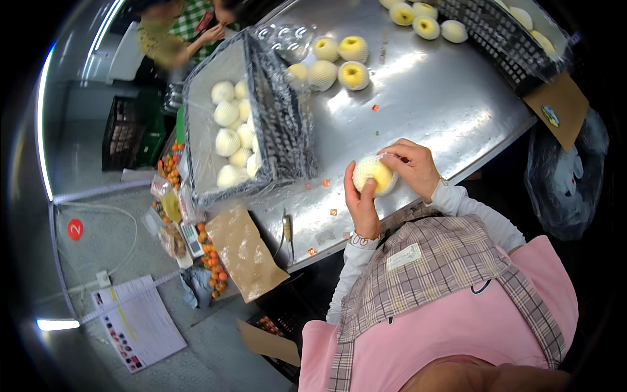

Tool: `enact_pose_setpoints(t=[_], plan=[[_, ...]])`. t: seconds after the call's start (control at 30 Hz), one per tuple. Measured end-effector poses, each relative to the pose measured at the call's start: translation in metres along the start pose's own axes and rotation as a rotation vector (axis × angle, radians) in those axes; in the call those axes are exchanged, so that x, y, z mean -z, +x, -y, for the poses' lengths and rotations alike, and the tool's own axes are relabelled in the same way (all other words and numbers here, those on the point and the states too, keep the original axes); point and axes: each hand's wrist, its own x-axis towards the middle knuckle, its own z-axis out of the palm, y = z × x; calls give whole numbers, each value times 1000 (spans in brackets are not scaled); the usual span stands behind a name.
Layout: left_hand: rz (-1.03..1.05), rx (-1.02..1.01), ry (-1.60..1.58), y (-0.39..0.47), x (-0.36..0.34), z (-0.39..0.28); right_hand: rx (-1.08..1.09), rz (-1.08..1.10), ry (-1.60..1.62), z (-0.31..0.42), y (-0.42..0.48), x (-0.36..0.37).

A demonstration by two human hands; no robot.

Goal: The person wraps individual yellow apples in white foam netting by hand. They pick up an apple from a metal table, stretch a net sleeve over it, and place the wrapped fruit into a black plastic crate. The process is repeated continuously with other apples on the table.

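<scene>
A yellow apple [383,177], partly wrapped in a white foam net sleeve [363,169], is held above the near edge of the metal table [426,112]. My left hand [361,201] cups it from the left and below, thumb on the bare yellow skin. My right hand [411,164] pinches the rim of the net at the fruit's upper right. Farther back on the table stand several yellow apples in foam nets [353,75], beside a clear plastic molded tray [286,39]. To the left, a plastic-lined crate [279,112] holds several net-covered fruits [228,142].
Another crate [494,46] and more netted apples [426,27] are at the back right. Brown cardboard [247,252], a cable with a connector [286,226] and small orange fruits [210,257] lie at the left. A person [196,29] is beyond the left crate. A plastic bag [563,181] hangs at right.
</scene>
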Motion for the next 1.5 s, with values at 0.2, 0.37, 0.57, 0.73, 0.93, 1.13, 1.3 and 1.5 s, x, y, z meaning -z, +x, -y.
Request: enact_pose_setpoints(t=[0.2,0.37,0.57,0.73,0.93,1.13,1.3,1.5], plan=[[-91,24,-253,-8,38,-6,-758,219,1017,-31,0,-34],[-12,304,-740,-8,49,-6,-1011,347,1422,-31,-5,-47],[169,306,-931,-7,59,13,-983,264,1364,-36,-9,-54],[13,334,-1012,-9,62,21,-971,326,1424,-32,-7,-59],[30,329,-1015,-10,58,9,-825,264,1016,-32,-5,-60],[-4,208,-969,-7,61,12,380,82,-244,45,-6,-45],[-65,143,-863,-7,60,13,360,119,-348,43,-16,-59],[-76,8,-852,-11,50,5,372,116,-280,42,-14,-61]])
